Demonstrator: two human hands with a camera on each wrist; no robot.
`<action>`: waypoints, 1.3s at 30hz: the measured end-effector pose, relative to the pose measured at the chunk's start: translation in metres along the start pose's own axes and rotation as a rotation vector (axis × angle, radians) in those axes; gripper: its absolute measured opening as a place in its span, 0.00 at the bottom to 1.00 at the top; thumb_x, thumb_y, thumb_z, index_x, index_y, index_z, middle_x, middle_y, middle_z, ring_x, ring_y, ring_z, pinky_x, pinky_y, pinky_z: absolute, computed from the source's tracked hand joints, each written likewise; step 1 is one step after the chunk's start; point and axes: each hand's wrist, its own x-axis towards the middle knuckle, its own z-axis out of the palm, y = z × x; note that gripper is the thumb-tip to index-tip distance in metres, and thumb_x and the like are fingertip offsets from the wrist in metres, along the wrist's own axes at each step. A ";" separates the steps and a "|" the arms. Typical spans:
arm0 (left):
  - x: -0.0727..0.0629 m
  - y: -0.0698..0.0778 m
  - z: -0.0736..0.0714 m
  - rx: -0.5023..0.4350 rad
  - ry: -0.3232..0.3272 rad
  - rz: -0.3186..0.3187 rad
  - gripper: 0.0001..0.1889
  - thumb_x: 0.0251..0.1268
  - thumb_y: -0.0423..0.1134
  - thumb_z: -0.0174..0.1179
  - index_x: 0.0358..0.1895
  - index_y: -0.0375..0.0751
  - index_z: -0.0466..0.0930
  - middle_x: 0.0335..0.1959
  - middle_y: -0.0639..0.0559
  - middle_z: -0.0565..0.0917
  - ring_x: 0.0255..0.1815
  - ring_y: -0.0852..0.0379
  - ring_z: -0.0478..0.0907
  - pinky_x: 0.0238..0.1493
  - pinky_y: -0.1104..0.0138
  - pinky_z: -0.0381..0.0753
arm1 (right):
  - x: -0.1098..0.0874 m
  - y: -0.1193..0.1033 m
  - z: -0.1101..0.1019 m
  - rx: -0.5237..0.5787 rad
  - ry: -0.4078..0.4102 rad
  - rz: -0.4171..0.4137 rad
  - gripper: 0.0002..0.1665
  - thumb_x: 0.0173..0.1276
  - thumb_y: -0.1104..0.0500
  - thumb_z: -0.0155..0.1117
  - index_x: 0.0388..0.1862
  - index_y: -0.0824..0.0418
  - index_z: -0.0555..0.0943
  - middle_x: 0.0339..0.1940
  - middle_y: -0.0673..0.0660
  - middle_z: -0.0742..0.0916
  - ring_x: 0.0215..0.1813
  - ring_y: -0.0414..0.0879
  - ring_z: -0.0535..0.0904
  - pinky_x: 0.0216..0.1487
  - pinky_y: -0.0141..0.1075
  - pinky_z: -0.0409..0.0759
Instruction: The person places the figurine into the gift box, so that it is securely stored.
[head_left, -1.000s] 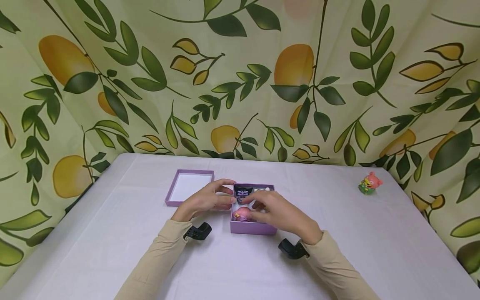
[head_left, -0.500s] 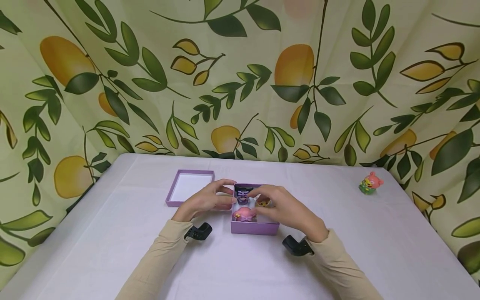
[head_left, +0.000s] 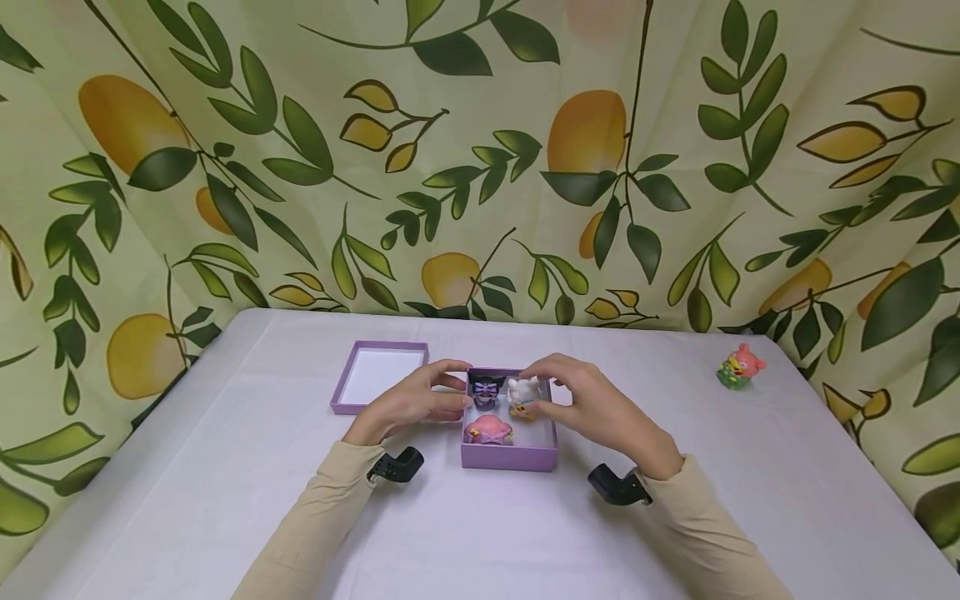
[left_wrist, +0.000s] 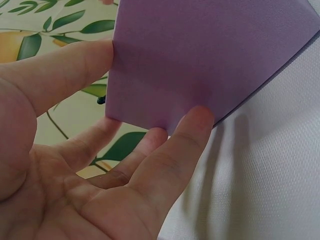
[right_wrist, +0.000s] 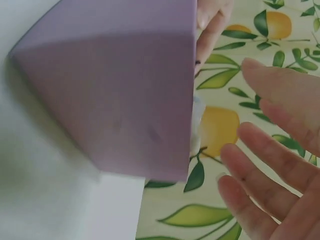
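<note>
A purple box [head_left: 510, 456] stands on the table with three small toy figures inside. In the back left is a dark purple figure [head_left: 486, 393], in front of it a pink one [head_left: 489, 429], and at the back right a white one [head_left: 523, 393]. My left hand [head_left: 415, 397] rests its fingertips against the box's left wall; in the left wrist view they touch the purple side. Beside the white figure, over the box's right edge, is my right hand [head_left: 592, 407], fingers spread. The right wrist view shows those fingers holding nothing, apart from the wall.
To the left lies the box's lid [head_left: 379, 377], its white inside facing up. A pink and green toy figure [head_left: 740, 367] stands far off at the back right of the white-clothed table [head_left: 750, 467]. Behind it hangs a fruit-and-leaf patterned curtain [head_left: 480, 200].
My right hand has moved right from over the box interior and its fingers have spread, uncovering the white figure. The left hand stays at the box's left side.
</note>
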 end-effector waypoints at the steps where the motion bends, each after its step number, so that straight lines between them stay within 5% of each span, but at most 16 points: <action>1: 0.000 0.000 0.000 0.000 0.000 0.000 0.33 0.65 0.29 0.63 0.72 0.35 0.62 0.61 0.32 0.70 0.43 0.54 0.83 0.56 0.57 0.86 | -0.001 0.002 -0.002 -0.004 0.013 -0.007 0.22 0.61 0.60 0.74 0.54 0.58 0.82 0.51 0.53 0.87 0.52 0.49 0.82 0.53 0.46 0.85; 15: 0.000 0.000 0.000 0.007 0.002 -0.001 0.33 0.65 0.29 0.62 0.72 0.34 0.61 0.60 0.32 0.70 0.43 0.54 0.82 0.56 0.56 0.86 | -0.020 0.020 -0.019 -0.083 0.142 -0.054 0.21 0.60 0.60 0.75 0.53 0.58 0.82 0.51 0.52 0.86 0.53 0.48 0.82 0.50 0.47 0.85; 25: 0.000 0.000 0.000 0.018 0.006 -0.011 0.33 0.65 0.30 0.63 0.72 0.36 0.62 0.60 0.33 0.70 0.44 0.54 0.82 0.56 0.57 0.86 | -0.029 0.024 -0.029 -0.118 0.134 0.042 0.23 0.58 0.58 0.76 0.53 0.58 0.82 0.53 0.54 0.86 0.55 0.49 0.81 0.52 0.48 0.86; 39: -0.001 0.001 0.000 0.036 0.008 -0.016 0.33 0.65 0.32 0.63 0.72 0.37 0.62 0.61 0.33 0.71 0.45 0.53 0.83 0.56 0.57 0.86 | -0.047 0.039 -0.041 -0.202 0.206 0.048 0.25 0.54 0.61 0.79 0.51 0.60 0.82 0.50 0.55 0.87 0.52 0.49 0.82 0.45 0.47 0.86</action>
